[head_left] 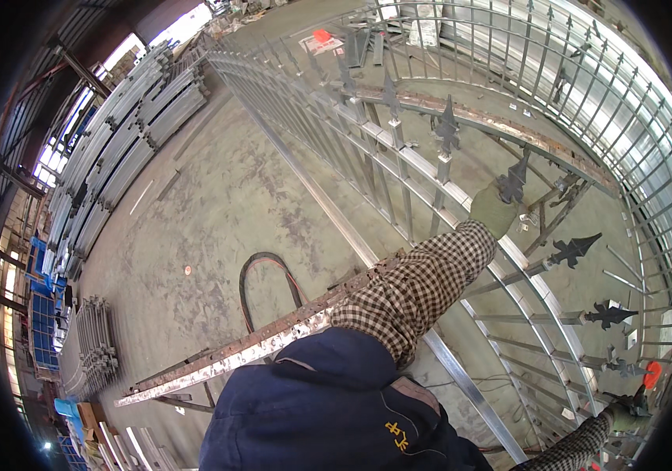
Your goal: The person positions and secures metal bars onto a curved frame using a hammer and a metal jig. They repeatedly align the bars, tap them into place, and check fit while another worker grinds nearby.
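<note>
A metal fence panel with upright bars, bright double rails and dark spear finials stretches from the far middle to the lower right. My left hand, in a green glove, is closed around the base of one spear finial; its fingers are partly hidden. At the lower right, my gloved right hand is closed at a dark piece in the same row, seemingly another spear finial. Its fingers show poorly near the picture's rim. Between my hands several finials point outward. The panel lies across rusty steel supports.
Another barred panel stands along the far right. Stacked metal sections line the left. A dark hose loops on the floor before a rusty beam. An orange-red object is near my right hand.
</note>
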Available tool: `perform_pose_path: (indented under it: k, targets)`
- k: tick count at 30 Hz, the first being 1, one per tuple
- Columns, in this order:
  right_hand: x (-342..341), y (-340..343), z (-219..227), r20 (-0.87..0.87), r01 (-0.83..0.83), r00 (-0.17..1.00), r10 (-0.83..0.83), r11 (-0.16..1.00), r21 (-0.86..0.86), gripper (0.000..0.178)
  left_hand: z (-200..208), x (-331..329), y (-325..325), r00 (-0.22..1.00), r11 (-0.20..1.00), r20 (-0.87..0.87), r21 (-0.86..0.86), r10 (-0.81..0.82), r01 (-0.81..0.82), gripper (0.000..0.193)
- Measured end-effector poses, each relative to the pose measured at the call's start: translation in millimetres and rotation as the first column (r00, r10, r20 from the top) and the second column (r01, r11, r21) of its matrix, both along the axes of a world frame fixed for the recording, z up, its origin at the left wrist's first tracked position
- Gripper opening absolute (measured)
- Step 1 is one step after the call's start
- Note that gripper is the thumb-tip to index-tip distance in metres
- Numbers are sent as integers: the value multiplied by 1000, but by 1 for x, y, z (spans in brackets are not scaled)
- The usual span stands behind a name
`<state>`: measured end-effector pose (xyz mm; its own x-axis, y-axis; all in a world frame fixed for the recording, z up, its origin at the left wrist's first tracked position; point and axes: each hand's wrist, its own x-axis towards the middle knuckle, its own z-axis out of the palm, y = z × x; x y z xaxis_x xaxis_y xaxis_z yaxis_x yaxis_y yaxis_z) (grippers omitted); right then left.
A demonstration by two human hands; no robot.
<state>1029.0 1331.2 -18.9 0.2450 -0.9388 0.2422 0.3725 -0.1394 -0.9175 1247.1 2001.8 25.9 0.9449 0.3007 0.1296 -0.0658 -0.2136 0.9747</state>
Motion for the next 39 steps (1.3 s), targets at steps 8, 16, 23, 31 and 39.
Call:
perform_pose_path:
  k: [8, 16, 23, 31, 39]
  targets:
    - [-3, 40, 24, -88, -55, 996, 27, 939, -339, 43, 12, 1, 13, 984, 985, -54, 21, -169, 171, 41]
    - [-4, 95, 66, 18, -115, 993, 116, 992, -43, 83, 37, 1, 36, 880, 884, -160, 66, -448, 462, 45]
    - [-5, 68, 54, 120, -60, 991, 50, 995, 77, 78, 37, 1, 35, 876, 872, -144, 112, -460, 477, 55]
    - [-8, 97, 83, 312, 66, 947, -75, 997, 41, 63, 34, 4, 28, 894, 905, -198, 65, -402, 421, 53]
    - [-33, 245, 154, 375, 53, 906, 197, 826, -562, 45, 34, 5, 27, 881, 897, -195, 17, -431, 442, 49]
